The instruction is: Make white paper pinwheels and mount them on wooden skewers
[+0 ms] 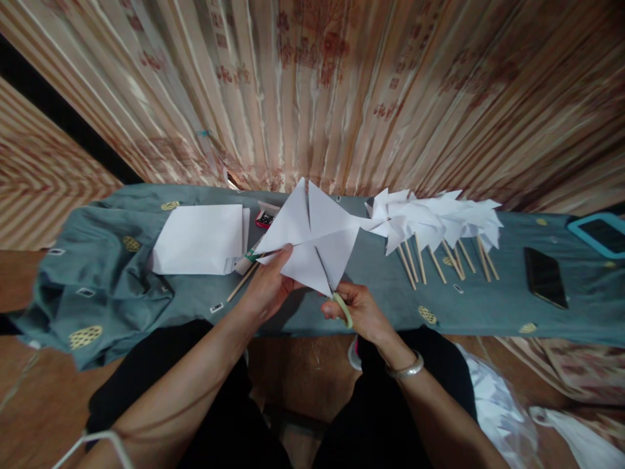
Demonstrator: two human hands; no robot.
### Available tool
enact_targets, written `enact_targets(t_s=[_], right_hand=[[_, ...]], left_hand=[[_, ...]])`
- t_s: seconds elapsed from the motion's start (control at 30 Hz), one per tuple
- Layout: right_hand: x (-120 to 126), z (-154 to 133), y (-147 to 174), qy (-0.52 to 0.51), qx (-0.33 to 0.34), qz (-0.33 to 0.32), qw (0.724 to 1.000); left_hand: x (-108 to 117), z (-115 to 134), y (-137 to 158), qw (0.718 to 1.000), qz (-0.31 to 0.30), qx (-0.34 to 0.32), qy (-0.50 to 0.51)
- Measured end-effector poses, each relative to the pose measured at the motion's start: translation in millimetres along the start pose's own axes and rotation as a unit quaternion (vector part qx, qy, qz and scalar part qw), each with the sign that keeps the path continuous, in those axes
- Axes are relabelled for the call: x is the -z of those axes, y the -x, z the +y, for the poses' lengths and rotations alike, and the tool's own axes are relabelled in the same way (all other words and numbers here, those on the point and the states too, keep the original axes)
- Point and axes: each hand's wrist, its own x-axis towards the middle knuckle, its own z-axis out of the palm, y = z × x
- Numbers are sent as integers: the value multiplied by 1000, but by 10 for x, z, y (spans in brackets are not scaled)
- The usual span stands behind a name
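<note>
While your left hand [273, 277] pinches the slit white paper square [326, 215], your right hand [360, 306] grips pale-green-handled scissors [344, 308] at its near corner. Paper pinwheels [434, 220] on sticks lie rightward.

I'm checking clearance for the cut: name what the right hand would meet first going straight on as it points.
Likely the slit white square of paper, its nearest corner lying just ahead of the right hand, which holds scissors with pale green handles; exact depth is unclear.
</note>
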Motion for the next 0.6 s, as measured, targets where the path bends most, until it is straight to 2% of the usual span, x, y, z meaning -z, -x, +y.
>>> enact_targets(t_s=[0.4,0.6], right_hand=[[-8,25,-10,-3,-3,9,1000],[-2,20,1,18,0,-17,1000]], left_hand=[[1,-1,4,1000,-5,3,0],[-41,11,7,1000,6,2,7]])
